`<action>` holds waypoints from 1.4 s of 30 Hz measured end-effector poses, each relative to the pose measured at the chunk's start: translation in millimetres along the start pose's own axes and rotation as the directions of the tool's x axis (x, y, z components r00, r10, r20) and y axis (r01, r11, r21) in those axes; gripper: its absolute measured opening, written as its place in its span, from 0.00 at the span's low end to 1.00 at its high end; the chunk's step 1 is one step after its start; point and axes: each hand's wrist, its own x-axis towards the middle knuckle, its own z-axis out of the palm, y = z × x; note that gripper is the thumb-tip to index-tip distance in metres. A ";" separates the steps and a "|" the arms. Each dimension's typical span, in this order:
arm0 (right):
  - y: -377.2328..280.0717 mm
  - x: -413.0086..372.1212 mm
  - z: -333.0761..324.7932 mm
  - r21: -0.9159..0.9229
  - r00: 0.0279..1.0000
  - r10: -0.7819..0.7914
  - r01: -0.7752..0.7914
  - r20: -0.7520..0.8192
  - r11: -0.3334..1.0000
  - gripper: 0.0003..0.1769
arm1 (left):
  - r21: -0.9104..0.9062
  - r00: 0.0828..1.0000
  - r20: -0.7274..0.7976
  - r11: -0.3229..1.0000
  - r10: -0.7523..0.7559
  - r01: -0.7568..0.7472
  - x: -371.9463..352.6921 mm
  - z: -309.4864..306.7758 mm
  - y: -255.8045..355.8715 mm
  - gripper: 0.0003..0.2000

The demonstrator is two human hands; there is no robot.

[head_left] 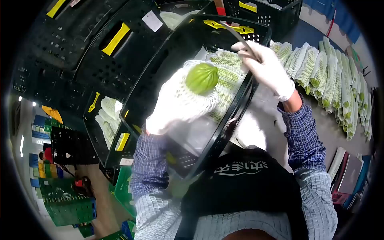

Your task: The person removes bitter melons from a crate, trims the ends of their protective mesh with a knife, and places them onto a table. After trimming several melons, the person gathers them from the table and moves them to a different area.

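Crate part-filled, one more netted fruit going in

Head view: the left hand (170,114), gloved, has its grip closed around a green fruit (201,78) in white foam net, held over the open, tilted black crate (236,116). The right hand (266,68) is clamped on the crate's far rim. Several wrapped fruits (228,76) already lie inside, so packing looks underway, perhaps a third done. Many more netted fruits (332,80) wait in rows on the worktop (332,132), with stacked crates (100,52) to the left
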 end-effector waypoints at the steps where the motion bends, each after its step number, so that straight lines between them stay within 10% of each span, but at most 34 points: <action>1: -1.1 3.1 5.0 -0.010 0.996 -0.048 0.049 0.073 0.999 0.19 | 0.063 0.999 0.002 0.997 0.049 -0.049 6.2 -0.5 6.1 0.39; 7: -24.0 -13.0 30.7 0.508 0.889 0.164 -0.387 0.428 0.769 0.24 | 0.325 0.905 -0.142 0.882 0.402 -0.341 -7.3 -7.1 -23.5 0.35; 13: -23.8 -23.4 0.1 0.774 0.964 -0.186 -0.029 0.188 0.633 0.09 | 0.609 0.894 -0.182 0.761 0.409 -0.224 -7.3 -13.5 -19.8 0.33; 16: -28.5 -16.8 -4.1 0.600 0.996 -0.084 0.045 0.038 0.799 0.17 | 0.742 0.892 -0.097 0.629 0.441 -0.230 -9.0 -14.1 -7.9 0.31; 20: -39.0 -8.7 11.2 0.419 0.917 0.233 -0.360 0.325 0.834 0.20 | 0.888 0.753 0.007 0.342 0.658 -0.306 -12.3 -4.7 -2.2 0.20; 25: -39.1 -20.0 56.2 0.560 0.856 0.043 -0.374 0.515 0.740 0.40 | 0.943 0.728 -0.159 0.321 0.667 -0.088 -14.3 -6.5 -6.2 0.30; 28: -48.0 -20.8 62.2 0.683 0.904 0.066 -0.365 0.422 0.633 0.39 | 0.672 0.713 -0.550 0.737 0.434 0.070 -7.2 -19.3 -12.9 0.40; 30: -59.1 -15.3 63.0 0.607 0.928 0.042 -0.276 0.370 0.745 0.37 | -0.281 0.804 -0.577 0.959 -0.142 -0.032 -12.1 -30.4 -8.7 0.39; 31: -63.8 -12.6 63.4 0.562 0.938 0.025 -0.229 0.346 0.794 0.36 | -0.778 0.894 -0.320 0.625 -0.315 -0.058 -11.9 -37.1 -5.5 0.39; 33: -51.2 -6.6 85.7 0.369 0.960 -0.237 0.169 0.147 0.914 0.40 | -0.816 0.971 -0.112 0.577 -0.210 0.031 -11.9 -24.4 2.2 0.41; 35: -55.3 -1.8 89.1 0.089 0.933 -0.261 0.246 0.249 0.965 0.40 | -0.914 0.971 -0.084 0.405 -0.224 0.014 -10.3 -14.6 -1.0 0.39; 42: -51.4 6.1 77.5 -0.232 0.854 -0.519 0.512 0.033 0.827 0.36 | -0.743 0.951 -0.130 0.663 -0.282 0.095 -9.5 -14.7 -9.8 0.27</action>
